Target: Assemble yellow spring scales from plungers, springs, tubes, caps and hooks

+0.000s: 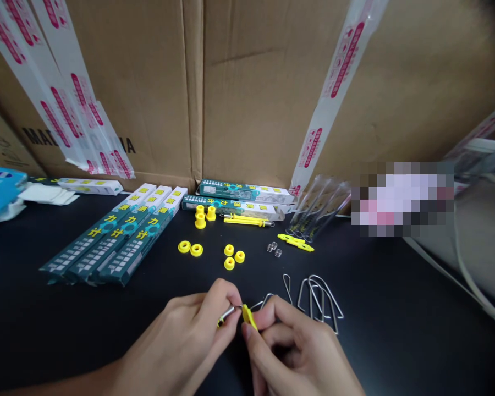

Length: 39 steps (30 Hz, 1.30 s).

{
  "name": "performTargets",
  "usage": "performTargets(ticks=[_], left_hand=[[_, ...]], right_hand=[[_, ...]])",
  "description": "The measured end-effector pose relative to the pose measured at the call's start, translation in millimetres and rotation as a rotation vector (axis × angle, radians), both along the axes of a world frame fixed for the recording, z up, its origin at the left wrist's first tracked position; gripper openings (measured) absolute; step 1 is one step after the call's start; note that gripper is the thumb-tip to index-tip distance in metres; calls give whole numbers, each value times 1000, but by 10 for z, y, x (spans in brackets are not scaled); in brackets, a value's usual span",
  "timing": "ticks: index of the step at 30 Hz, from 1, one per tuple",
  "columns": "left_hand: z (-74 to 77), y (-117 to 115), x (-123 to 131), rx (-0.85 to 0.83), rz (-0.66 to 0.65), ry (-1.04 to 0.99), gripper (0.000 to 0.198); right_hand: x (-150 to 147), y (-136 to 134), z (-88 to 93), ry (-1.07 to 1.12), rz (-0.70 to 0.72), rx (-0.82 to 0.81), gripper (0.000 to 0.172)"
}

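Observation:
My left hand (198, 330) is closed on a slim yellow rod with a silver end (227, 314). A thin wire hook sticks out of that end, and most of the rod is hidden in my fingers. Between thumb and fingers of my right hand (299, 346) is a flat yellow plastic piece (248, 316). The hook meets the yellow piece's upper end; I cannot tell whether it passes through a hole. Several bent metal wire loops (322, 300) lie just beyond my right hand, partly covered by it.
Dark printed boxes (119, 236) lie at left, with more along the cardboard wall (247, 82). Yellow collars (200, 220), yellow rings (184, 247), small yellow caps (229, 263), springs (278, 253), yellow flat pieces (296, 242), yellow rods (247, 220) and clear tubes (322, 206) lie in groups.

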State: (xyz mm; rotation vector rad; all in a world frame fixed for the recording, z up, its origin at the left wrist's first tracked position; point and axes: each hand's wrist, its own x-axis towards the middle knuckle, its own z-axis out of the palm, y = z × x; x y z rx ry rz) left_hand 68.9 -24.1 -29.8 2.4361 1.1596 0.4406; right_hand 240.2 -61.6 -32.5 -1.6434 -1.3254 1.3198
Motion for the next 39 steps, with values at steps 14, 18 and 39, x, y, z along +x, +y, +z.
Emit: performTargets(ticks=[14, 18, 39], left_hand=[[-45, 21, 17, -37, 80, -150, 13], [-113, 20, -6, -111, 95, -213, 17], [-167, 147, -23, -903, 71, -809, 40]], right_hand=[[58, 55, -35, 159, 50, -40, 42], [78, 60, -38, 220, 53, -38, 51], [307, 77, 24, -421, 411, 662, 33]])
